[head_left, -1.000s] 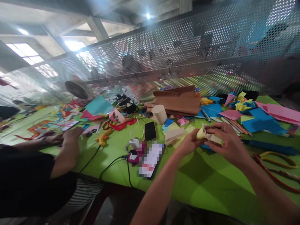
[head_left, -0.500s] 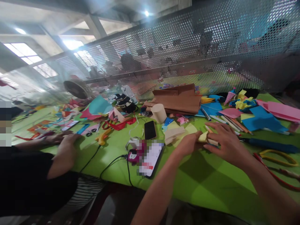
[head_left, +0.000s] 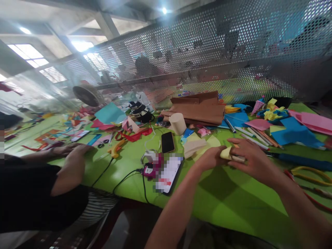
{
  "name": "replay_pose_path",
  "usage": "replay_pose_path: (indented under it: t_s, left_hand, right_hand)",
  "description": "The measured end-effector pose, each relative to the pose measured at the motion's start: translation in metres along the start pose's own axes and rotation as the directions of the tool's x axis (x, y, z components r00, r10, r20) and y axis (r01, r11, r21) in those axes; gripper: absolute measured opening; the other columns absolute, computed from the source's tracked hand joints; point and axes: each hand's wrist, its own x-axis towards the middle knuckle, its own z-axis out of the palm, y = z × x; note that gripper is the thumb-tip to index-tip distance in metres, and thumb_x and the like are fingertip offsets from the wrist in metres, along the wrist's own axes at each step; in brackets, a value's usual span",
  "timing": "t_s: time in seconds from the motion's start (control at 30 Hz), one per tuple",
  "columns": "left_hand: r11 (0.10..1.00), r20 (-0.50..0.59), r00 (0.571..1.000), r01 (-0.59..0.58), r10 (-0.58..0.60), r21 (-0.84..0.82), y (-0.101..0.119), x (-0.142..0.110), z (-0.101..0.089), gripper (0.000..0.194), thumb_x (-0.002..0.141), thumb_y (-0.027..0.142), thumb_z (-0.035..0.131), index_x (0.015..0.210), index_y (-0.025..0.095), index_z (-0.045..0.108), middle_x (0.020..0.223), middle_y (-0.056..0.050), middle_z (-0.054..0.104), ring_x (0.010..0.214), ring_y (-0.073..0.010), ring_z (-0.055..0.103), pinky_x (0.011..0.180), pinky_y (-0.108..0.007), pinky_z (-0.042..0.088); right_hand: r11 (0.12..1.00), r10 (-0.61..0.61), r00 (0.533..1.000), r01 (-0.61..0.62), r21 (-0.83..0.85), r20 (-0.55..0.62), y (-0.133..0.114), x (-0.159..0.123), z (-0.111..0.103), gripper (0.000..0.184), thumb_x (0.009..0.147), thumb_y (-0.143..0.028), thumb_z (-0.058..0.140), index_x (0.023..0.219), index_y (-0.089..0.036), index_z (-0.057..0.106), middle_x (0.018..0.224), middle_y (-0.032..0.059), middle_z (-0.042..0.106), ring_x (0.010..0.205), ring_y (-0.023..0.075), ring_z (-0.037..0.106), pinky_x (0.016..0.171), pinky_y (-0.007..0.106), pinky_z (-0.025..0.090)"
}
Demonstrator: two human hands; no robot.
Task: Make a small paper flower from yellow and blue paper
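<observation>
Over the green tabletop, my left hand pinches the left side of a small curled piece of yellow paper. My right hand faces it, its curled fingers on the right side of the same paper. A small pale beige strip shows beneath the right fingers; what it is cannot be made out. Behind my left hand lie a beige sheet and a pale yellow sheet. Parts of my fingertips are hidden behind the paper.
A phone with a lit screen, a dark phone and a purple power strip lie left of my arms. A tape roll stands behind. Rightward are pens, blue paper and pliers. A co-worker's arm rests at left.
The view has shifted slightly. The yellow paper looks more rounded between my hands, and the fingers of my right hand have shifted a little around it.
</observation>
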Motion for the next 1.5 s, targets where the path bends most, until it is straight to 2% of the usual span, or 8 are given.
replay_pose_path:
  t_s: [0.2, 0.37, 0.53, 0.63, 0.83, 1.03, 1.33, 1.5]
  left_hand:
    - [0.960, -0.018, 1.000, -0.005, 0.000, -0.281, -0.005, 0.002, 0.004, 0.043, 0.082, 0.041, 0.078, 0.115, 0.014, 0.068, 0.100, -0.006, 0.072, 0.085, -0.0176, 0.060, 0.076, -0.027, 0.047]
    - [0.983, 0.011, 0.999, 0.053, -0.052, -0.176, 0.004, 0.001, 0.001, 0.049, 0.078, 0.050, 0.080, 0.111, 0.015, 0.068, 0.094, -0.005, 0.070, 0.081, -0.0183, 0.059, 0.071, -0.027, 0.045]
    - [0.990, 0.013, 1.000, 0.025, -0.024, -0.136, 0.002, 0.003, 0.005, 0.043, 0.075, 0.043, 0.083, 0.106, 0.016, 0.069, 0.093, -0.005, 0.071, 0.084, -0.0196, 0.060, 0.072, -0.027, 0.045]
    - [0.946, 0.040, 0.998, 0.055, -0.044, -0.319, -0.001, 0.004, 0.009, 0.046, 0.075, 0.040, 0.084, 0.110, 0.015, 0.068, 0.093, -0.005, 0.071, 0.082, -0.0179, 0.060, 0.074, -0.028, 0.046]
    - [0.794, -0.022, 1.000, -0.001, -0.015, -0.608, 0.001, 0.004, 0.008, 0.061, 0.069, 0.047, 0.089, 0.114, 0.012, 0.069, 0.102, -0.008, 0.070, 0.090, -0.0182, 0.060, 0.085, -0.030, 0.048]
    - [0.763, -0.037, 0.999, -0.005, -0.025, -0.646, 0.000, 0.006, 0.008, 0.064, 0.063, 0.050, 0.093, 0.108, 0.013, 0.066, 0.096, -0.006, 0.067, 0.086, -0.0167, 0.058, 0.080, -0.029, 0.046]
    - [0.863, -0.026, 1.000, -0.026, 0.015, -0.505, 0.001, 0.005, 0.014, 0.045, 0.066, 0.034, 0.091, 0.096, 0.014, 0.064, 0.086, -0.002, 0.066, 0.080, -0.0164, 0.056, 0.074, -0.028, 0.046]
    - [0.833, -0.015, 0.999, 0.021, -0.035, -0.554, -0.009, 0.010, 0.013, 0.047, 0.068, 0.039, 0.090, 0.098, 0.014, 0.064, 0.085, -0.002, 0.065, 0.078, -0.0153, 0.056, 0.071, -0.026, 0.045]
  right_hand:
    - [0.997, 0.041, 0.988, -0.031, 0.070, -0.147, -0.001, 0.003, -0.001, 0.020, 0.093, -0.034, 0.070, 0.111, -0.026, 0.073, 0.136, 0.0127, 0.068, 0.126, 0.0347, 0.064, 0.100, 0.058, 0.054]
    - [0.991, 0.095, 0.969, -0.071, 0.109, -0.228, 0.008, 0.001, 0.006, 0.011, 0.097, -0.029, 0.063, 0.100, -0.026, 0.074, 0.125, 0.0099, 0.072, 0.116, 0.0296, 0.068, 0.096, 0.053, 0.056]
    - [0.996, 0.088, 0.988, -0.083, 0.045, -0.130, 0.008, 0.001, 0.013, 0.014, 0.096, -0.026, 0.060, 0.087, -0.024, 0.071, 0.129, 0.0104, 0.072, 0.115, 0.0319, 0.068, 0.093, 0.053, 0.056]
    - [0.989, 0.101, 0.992, -0.093, 0.114, -0.072, 0.002, 0.001, 0.005, 0.017, 0.099, -0.032, 0.059, 0.095, -0.027, 0.074, 0.135, 0.0085, 0.070, 0.122, 0.0315, 0.066, 0.098, 0.053, 0.055]
    - [0.968, 0.195, 0.954, -0.149, 0.203, -0.229, -0.004, -0.001, -0.015, 0.024, 0.096, -0.041, 0.065, 0.118, -0.033, 0.073, 0.139, 0.0065, 0.065, 0.131, 0.0321, 0.060, 0.109, 0.053, 0.049]
    - [0.999, 0.038, 0.991, -0.037, 0.010, -0.128, -0.005, 0.002, -0.006, 0.026, 0.094, -0.041, 0.067, 0.118, -0.032, 0.072, 0.145, 0.0090, 0.061, 0.133, 0.0361, 0.058, 0.107, 0.059, 0.049]
    - [0.993, 0.024, 0.998, -0.017, -0.116, 0.063, -0.014, 0.002, 0.011, 0.011, 0.091, -0.033, 0.069, 0.086, -0.023, 0.067, 0.151, 0.0125, 0.056, 0.135, 0.0405, 0.053, 0.106, 0.063, 0.047]
    - [0.998, 0.017, 1.000, -0.016, -0.065, 0.007, -0.014, 0.003, 0.003, 0.015, 0.093, -0.034, 0.067, 0.105, -0.024, 0.067, 0.150, 0.0127, 0.056, 0.132, 0.0361, 0.055, 0.106, 0.057, 0.049]
